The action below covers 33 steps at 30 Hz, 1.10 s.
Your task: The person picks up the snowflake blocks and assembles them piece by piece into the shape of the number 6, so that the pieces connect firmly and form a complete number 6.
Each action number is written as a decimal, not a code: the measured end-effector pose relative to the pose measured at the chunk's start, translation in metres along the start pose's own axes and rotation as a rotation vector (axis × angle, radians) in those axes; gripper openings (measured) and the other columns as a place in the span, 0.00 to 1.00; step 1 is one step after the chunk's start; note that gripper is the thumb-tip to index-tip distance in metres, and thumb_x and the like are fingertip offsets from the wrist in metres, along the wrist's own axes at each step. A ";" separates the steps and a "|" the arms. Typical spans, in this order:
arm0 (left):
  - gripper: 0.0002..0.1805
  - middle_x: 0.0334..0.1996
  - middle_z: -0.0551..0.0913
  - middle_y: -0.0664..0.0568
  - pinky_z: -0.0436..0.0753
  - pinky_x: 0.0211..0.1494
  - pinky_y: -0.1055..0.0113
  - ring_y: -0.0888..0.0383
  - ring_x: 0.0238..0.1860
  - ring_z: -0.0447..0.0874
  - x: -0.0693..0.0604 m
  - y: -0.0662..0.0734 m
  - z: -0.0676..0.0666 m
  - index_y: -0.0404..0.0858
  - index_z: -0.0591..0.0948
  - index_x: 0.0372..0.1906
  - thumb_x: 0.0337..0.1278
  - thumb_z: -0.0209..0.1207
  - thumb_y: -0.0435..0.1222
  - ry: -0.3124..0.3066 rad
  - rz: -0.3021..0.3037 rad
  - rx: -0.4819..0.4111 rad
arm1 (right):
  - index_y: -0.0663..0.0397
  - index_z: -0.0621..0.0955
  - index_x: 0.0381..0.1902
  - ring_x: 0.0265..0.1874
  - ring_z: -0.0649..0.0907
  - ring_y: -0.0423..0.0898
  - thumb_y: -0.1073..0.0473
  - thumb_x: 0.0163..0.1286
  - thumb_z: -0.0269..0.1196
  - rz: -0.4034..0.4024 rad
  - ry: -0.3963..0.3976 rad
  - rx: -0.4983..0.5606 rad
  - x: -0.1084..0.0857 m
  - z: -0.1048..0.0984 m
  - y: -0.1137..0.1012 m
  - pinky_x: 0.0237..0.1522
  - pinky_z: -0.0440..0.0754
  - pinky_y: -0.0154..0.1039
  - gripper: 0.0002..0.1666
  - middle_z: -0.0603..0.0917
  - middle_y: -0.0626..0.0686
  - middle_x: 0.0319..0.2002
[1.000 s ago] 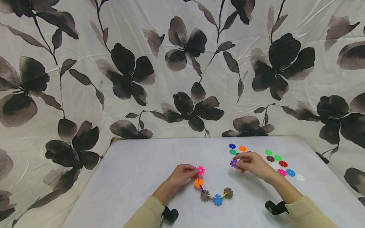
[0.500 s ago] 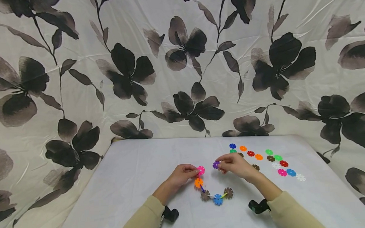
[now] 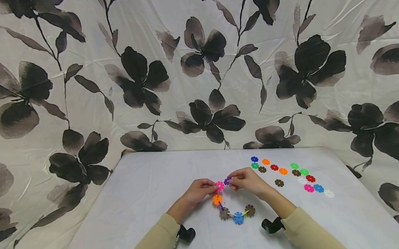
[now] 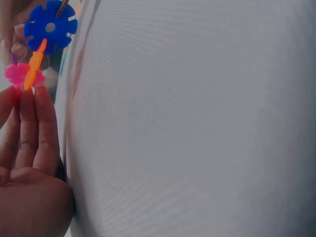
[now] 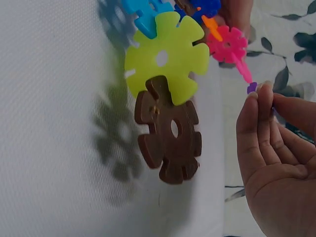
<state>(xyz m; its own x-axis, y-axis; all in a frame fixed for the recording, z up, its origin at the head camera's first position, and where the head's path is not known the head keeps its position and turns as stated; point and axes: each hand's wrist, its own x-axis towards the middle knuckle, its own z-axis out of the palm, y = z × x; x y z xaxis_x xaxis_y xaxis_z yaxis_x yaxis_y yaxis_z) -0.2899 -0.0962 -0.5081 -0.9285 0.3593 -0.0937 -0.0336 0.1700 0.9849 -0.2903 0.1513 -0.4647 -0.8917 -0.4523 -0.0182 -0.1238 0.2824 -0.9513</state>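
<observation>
The left hand pinches a pink notched disc at the top left of a curved chain. From it the chain runs through orange, dark blue, brown, blue, yellow-green and brown discs. Between its fingertips the right hand holds a purple disc close against the pink one. In the right wrist view the purple disc is mostly covered by fingers and meets a pink edge; whether the two are slotted together I cannot tell.
Loose discs lie at the back right of the white table, among them a green one, a red one and a lone brown one. A floral cloth hangs behind the table.
The right hand has carried the purple disc left from beside the loose discs to the pink disc. The left hand and the chain have stayed in place.
</observation>
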 end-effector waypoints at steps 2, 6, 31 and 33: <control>0.11 0.37 0.90 0.48 0.79 0.49 0.67 0.61 0.38 0.86 0.000 0.000 0.000 0.28 0.84 0.45 0.69 0.64 0.35 -0.003 0.001 -0.002 | 0.73 0.81 0.56 0.33 0.85 0.45 0.62 0.76 0.61 0.009 0.000 0.010 0.001 0.002 -0.001 0.44 0.87 0.40 0.18 0.88 0.66 0.42; 0.11 0.37 0.90 0.47 0.79 0.50 0.66 0.61 0.38 0.86 0.000 0.000 0.000 0.28 0.84 0.45 0.68 0.64 0.34 -0.004 0.007 -0.005 | 0.74 0.81 0.55 0.32 0.85 0.44 0.62 0.76 0.61 0.035 0.009 0.038 0.003 0.006 -0.001 0.43 0.87 0.40 0.18 0.88 0.67 0.42; 0.12 0.36 0.90 0.46 0.80 0.52 0.64 0.60 0.39 0.87 0.000 -0.003 0.000 0.24 0.85 0.47 0.69 0.63 0.32 -0.028 0.039 -0.008 | 0.79 0.79 0.56 0.36 0.88 0.45 0.62 0.74 0.64 0.190 -0.013 0.303 0.008 0.011 0.002 0.45 0.86 0.39 0.23 0.90 0.59 0.41; 0.12 0.35 0.90 0.46 0.81 0.53 0.64 0.59 0.38 0.87 0.000 -0.003 0.000 0.24 0.84 0.47 0.69 0.63 0.32 -0.028 0.040 -0.008 | 0.79 0.80 0.56 0.37 0.88 0.45 0.62 0.74 0.65 0.182 -0.029 0.302 0.008 0.010 0.004 0.46 0.86 0.39 0.23 0.90 0.60 0.42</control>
<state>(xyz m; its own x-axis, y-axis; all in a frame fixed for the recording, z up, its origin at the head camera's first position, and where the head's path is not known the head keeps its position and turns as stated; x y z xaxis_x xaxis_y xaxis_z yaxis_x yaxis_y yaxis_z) -0.2894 -0.0964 -0.5114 -0.9185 0.3911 -0.0580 0.0005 0.1479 0.9890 -0.2938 0.1398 -0.4715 -0.8739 -0.4429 -0.2002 0.1741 0.0993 -0.9797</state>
